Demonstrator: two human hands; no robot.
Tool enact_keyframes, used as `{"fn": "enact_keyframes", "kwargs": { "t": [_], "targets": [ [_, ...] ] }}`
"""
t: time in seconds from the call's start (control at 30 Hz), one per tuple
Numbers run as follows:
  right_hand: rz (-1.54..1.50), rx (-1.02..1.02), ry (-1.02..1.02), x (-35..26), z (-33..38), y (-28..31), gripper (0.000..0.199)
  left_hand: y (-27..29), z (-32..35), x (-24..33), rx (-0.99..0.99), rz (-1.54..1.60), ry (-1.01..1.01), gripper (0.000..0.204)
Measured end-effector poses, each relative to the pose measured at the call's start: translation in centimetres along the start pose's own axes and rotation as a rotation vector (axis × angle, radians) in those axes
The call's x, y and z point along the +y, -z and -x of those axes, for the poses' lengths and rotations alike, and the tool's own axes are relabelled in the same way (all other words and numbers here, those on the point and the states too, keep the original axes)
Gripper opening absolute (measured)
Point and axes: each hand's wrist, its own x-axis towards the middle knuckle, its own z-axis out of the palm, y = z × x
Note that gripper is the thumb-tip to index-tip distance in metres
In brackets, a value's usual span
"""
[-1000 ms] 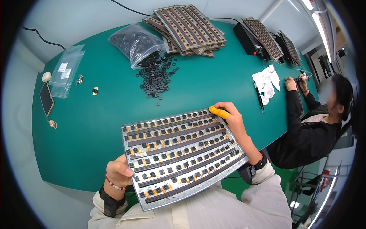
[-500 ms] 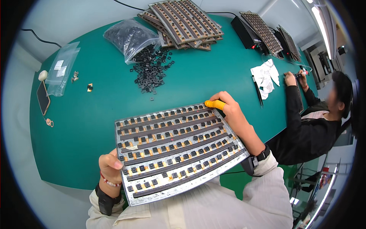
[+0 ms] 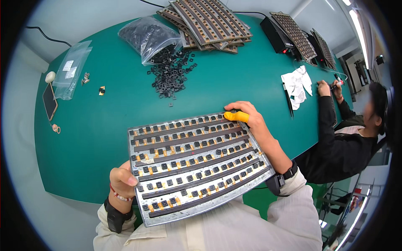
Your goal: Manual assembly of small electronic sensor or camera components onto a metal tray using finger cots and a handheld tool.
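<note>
Holding a tray (image 3: 200,167) face up over the near edge of the desk (image 3: 100,142), with the grip of the left hand (image 3: 122,180) clamped on the left edge, thumb on top, and that of the right hand (image 3: 256,125) clamped on the far right corner, with a yellow cot (image 3: 236,116) on one digit. Held by opposite sides, likely to steady the plate while leaving most rows of black parts (image 3: 199,175) uncovered. Tipped toward the body, apparently for a fuller view. Hard to tell of any support underneath. Backed at the far side by a bag (image 3: 150,37) with mouth turned near, perhaps to bring the spilled loose parts (image 3: 167,77) within reach, and by stacked trays (image 3: 211,21), probably piled to save room. Flanked at right by tweezers (image 3: 289,102) beside a white wipe (image 3: 296,85), and at far left by a phone (image 3: 50,101), seemingly set aside. Shared at right with a co-worker (image 3: 343,146) in black.
</note>
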Motion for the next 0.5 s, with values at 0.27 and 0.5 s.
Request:
{"fn": "enact_keyframes", "kwargs": {
  "t": [0.27,0.5],
  "targets": [
    [-0.076,0.015,-0.058,-0.6,0.0,-0.1,0.032,-0.3,0.0,0.0,-0.016,0.005,-0.009,0.083],
    [-0.037,-0.029,-0.172,-1.2,-0.3,-0.2,0.04,-0.1,0.2,0.0,0.024,-0.016,0.004,0.082]
  ]
}}
